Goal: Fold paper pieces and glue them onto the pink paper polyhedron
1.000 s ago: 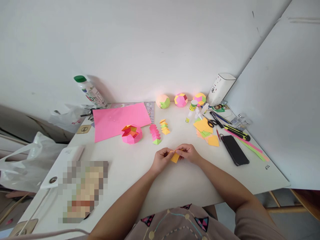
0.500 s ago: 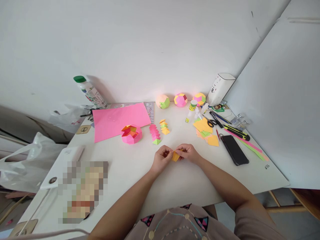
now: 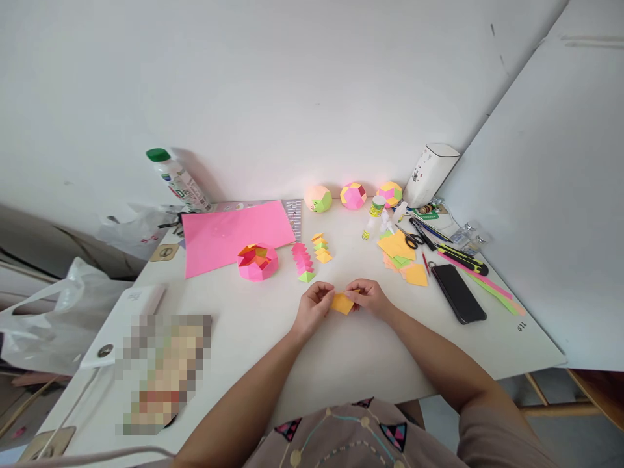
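Between my two hands is a small folded piece of orange paper (image 3: 344, 303), held just above the white desk. My left hand (image 3: 316, 305) pinches its left edge with thumb and fingers. On the other side my right hand (image 3: 369, 299) grips the upper right edge, its thumb on the paper. Beyond my hands lie a row of folded pink paper pieces (image 3: 301, 259) with a green one at its near end, and a row of folded orange and green pieces (image 3: 322, 248). A partly built pink paper ball (image 3: 257, 265), open on top, stands to the left.
Three finished paper balls (image 3: 353, 195) line the wall. At right are loose orange paper squares (image 3: 397, 246), scissors (image 3: 413, 240), a glue stick (image 3: 377, 207), a cutter (image 3: 463, 259) and a black phone (image 3: 458, 292). A pink sheet (image 3: 234, 234) and a leaning bottle (image 3: 178, 182) occupy the left.
My hands have drawn slightly apart, so more of the orange paper shows between them. The things on the desk stay in place; the view has shifted a little.
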`<state>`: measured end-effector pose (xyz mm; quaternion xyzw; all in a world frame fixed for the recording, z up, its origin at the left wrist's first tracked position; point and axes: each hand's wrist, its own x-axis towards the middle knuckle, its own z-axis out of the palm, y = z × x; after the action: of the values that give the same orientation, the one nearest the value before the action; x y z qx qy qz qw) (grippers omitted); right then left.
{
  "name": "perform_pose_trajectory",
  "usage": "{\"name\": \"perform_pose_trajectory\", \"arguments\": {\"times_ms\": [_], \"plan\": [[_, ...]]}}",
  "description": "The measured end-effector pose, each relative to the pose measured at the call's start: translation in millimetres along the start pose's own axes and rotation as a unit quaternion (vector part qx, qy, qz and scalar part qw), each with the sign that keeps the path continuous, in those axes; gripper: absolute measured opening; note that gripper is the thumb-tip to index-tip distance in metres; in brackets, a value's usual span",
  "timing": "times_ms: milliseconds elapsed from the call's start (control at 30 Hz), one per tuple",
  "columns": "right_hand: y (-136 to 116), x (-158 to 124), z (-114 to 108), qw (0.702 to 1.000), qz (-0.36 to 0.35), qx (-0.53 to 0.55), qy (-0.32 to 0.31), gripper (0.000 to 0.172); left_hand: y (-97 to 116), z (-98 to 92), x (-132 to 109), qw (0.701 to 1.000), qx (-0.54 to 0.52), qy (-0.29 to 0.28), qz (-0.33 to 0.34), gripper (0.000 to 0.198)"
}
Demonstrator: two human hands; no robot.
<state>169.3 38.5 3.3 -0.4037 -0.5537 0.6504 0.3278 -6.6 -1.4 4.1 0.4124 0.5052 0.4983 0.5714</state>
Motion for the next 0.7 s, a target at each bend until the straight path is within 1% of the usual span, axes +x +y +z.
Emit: {"name": "perform_pose_trajectory", "arguments": {"times_ms": [100, 167, 300, 433, 567, 700], "plan": [[1.8, -1.4, 1.8, 0.999, -0.003, -0.032, -0.006, 0.024, -0.5, 2.7, -2.1, 0.997, 0.06, -0.036, 0.014, 0.022], [3.3, -2.0, 2.6, 0.999, -0.005, -0.041, -0.009, 0.022, -0.7, 3.7, -3.1, 0.995, 0.087, -0.038, 0.019, 0.021], [4.7, -1.7, 1.9, 0.999, -0.013, -0.028, -0.015, 0.017, -0.6, 2.4, -3.0, 0.996, 0.084, -0.034, 0.018, 0.019], [3.3, -1.1, 0.3, 1.0, -0.015, -0.022, -0.01, 0.017, -0.8, 0.9, -2.8, 0.996, 0.079, -0.04, 0.019, 0.018], [1.2, -1.6, 2.4, 0.999, -0.012, -0.029, -0.021, 0.017, -2.7, 1.8, -3.2, 0.993, 0.104, -0.054, 0.034, 0.016], [-0.3, -2.6, 5.8, 0.999, -0.013, -0.047, -0.019, 0.015, -3.6, 2.8, -3.5, 0.99, 0.122, -0.05, 0.044, 0.013]]}}
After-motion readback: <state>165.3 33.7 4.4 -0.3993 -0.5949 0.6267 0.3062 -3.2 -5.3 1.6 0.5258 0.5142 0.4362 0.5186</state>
